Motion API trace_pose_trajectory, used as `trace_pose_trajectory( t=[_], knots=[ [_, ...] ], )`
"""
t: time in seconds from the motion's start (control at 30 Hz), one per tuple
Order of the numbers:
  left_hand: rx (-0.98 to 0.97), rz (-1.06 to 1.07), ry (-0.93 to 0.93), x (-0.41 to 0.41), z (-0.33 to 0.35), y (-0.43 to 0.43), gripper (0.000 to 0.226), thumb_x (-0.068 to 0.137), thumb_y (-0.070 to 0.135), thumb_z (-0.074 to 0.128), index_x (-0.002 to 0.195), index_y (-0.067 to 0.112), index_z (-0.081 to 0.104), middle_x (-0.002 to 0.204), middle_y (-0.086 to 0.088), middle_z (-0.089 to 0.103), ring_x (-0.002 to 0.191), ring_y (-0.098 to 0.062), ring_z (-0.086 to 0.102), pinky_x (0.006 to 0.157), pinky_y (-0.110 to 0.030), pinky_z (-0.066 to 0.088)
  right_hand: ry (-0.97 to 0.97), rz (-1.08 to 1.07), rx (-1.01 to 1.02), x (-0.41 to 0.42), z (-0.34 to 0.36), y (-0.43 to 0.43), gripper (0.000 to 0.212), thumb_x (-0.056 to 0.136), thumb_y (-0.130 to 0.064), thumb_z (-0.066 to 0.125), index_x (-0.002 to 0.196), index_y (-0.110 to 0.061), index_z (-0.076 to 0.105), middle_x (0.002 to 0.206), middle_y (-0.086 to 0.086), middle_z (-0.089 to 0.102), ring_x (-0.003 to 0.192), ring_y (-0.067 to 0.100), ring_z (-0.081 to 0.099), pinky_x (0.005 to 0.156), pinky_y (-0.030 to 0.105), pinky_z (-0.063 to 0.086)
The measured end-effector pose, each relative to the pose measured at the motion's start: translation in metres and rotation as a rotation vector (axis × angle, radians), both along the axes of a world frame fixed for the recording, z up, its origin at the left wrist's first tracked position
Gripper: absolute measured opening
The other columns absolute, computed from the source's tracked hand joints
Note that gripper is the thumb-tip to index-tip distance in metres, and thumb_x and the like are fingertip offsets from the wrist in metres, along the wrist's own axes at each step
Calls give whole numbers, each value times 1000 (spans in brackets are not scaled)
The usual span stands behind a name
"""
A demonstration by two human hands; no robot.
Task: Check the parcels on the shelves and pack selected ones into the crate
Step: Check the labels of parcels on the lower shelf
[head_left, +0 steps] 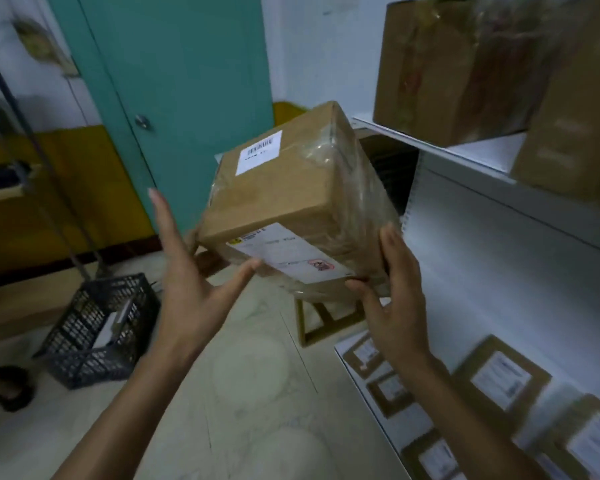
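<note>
One parcel (284, 188) is up: you hold it in mid-air at frame centre, tilted, over the floor.

Your right hand (394, 306) grips its lower right corner. The thumb lies on the near face at the bottom edge and the fingers run up the taped right side.

Your left hand (191, 271) is spread wide with the fingers straight. Its thumb tip touches the near face at the left end of the shipping label (288, 258). Whether the other left fingers reach the box's left side: cannot tell, blurred.

Parcel: brown cardboard, clear tape over the right side, small barcode label (260, 152) on the upper face. The print on both labels is unreadable.

Crate (97, 327): dark grey with lattice walls, on the floor at lower left, well apart from the parcel. A pale flat item (110, 327) lies inside it.

White shelf unit (499, 237): fills the right of the frame.
- Upper shelf, upper right: large cartons (458, 71), brown, one under glossy film.
- Lower shelf, lower right: small parcels (499, 379) lying flat in rows, each with a white label facing up.

A teal door (174, 81) stands behind the parcel at upper left of centre. A wooden frame (321, 323) stands on the floor just under the parcel in the picture.
</note>
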State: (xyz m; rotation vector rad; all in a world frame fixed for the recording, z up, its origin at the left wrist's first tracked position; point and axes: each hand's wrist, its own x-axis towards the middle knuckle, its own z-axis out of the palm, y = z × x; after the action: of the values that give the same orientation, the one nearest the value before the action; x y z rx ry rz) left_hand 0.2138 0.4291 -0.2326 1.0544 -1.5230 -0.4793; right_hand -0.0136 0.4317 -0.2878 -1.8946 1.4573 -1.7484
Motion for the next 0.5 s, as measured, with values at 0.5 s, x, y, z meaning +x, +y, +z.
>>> trace_pose_trajectory(
  t=[0.5],
  knots=[
    [49,-70,-168,59,14,-236,94,65,77,58,146,47,20,151,25,27,136,7,30,106,-25,34,-520,151,163,93,52,-252,55,90,-23,62,140,-26,41,119,-23,53,97,-23,49,69,-2,43]
  ],
)
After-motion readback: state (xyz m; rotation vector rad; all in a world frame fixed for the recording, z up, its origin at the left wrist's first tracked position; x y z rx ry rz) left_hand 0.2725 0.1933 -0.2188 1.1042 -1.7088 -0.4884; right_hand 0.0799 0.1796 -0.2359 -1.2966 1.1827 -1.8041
